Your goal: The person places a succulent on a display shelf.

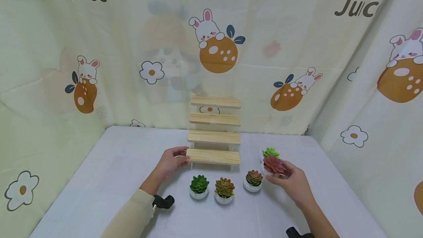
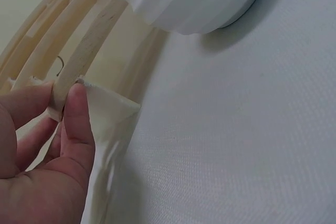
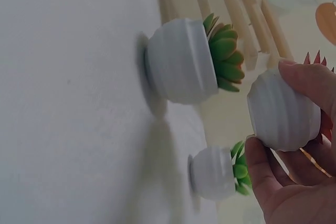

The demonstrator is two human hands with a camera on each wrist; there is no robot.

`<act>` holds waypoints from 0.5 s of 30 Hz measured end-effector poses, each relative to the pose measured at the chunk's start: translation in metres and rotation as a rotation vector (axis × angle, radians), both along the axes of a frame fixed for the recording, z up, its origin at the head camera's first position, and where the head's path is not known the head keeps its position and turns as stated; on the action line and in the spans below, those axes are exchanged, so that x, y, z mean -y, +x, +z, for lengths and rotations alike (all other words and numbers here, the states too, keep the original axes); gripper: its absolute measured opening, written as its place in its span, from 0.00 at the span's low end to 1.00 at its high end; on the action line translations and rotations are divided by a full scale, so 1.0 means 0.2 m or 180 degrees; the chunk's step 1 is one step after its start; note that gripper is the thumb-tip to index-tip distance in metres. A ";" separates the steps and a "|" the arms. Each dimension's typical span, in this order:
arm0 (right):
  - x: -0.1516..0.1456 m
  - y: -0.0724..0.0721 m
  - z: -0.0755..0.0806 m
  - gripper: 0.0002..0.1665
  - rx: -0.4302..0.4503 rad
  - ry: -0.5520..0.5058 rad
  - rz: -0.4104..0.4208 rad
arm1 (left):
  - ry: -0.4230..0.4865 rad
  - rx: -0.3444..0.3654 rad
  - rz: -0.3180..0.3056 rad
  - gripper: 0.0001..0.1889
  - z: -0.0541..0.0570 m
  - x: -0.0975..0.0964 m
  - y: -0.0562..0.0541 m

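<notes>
A four-step wooden display shelf [image 1: 213, 156] stands at the back of the table. My left hand [image 1: 171, 162] pinches the left end of its lowest board, thumb in front, as the left wrist view also shows. In my right hand [image 1: 294, 183] is a potted red succulent [image 1: 273, 164], gripped by its white ribbed pot [image 3: 286, 111] and raised off the table. Behind it stands a bright green succulent [image 1: 270, 152], its pot mostly hidden in the head view. Just left of the held plant sits a reddish-green succulent [image 1: 253, 178] in a white pot.
In front of the shelf stand a dark green succulent [image 1: 199, 184] and an orange-green succulent [image 1: 224, 188], both in white pots. A white cloth covers the table [image 1: 132, 161]. Printed curtains [image 1: 125, 28] hang behind and at both sides.
</notes>
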State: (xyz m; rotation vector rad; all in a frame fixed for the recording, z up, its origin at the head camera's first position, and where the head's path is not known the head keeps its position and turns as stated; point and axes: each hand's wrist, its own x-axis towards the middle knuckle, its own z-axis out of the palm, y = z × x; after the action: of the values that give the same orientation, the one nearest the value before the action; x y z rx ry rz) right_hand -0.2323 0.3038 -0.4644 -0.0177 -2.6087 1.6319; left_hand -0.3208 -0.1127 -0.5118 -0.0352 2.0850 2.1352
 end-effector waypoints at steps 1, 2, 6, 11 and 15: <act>0.01 -0.01 0.01 0.49 -0.0004 0.0006 0.0004 | 0.0012 -0.0019 -0.0006 0.23 0.00 0.00 0.00; 0.02 -0.01 0.02 0.49 -0.0004 0.0008 0.0008 | 0.0021 -0.0024 -0.0007 0.23 0.00 0.00 0.00; 0.06 -0.03 0.06 0.46 -0.0038 -0.0001 0.0016 | 0.0015 -0.0032 -0.0011 0.23 0.01 0.00 0.00; 0.12 -0.07 0.09 0.48 -0.0058 0.0052 0.0058 | 0.0018 -0.0047 -0.0027 0.23 0.01 0.00 0.01; 0.16 -0.11 0.10 0.50 -0.0083 0.0136 0.0099 | 0.0047 -0.0035 -0.0017 0.23 0.01 0.00 0.01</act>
State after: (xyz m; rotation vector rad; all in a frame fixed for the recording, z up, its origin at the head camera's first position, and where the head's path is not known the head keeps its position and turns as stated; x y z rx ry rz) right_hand -0.2544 0.2710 -0.4440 0.0460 -2.6367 1.5743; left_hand -0.3196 -0.1129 -0.5099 -0.0161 2.0727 2.1527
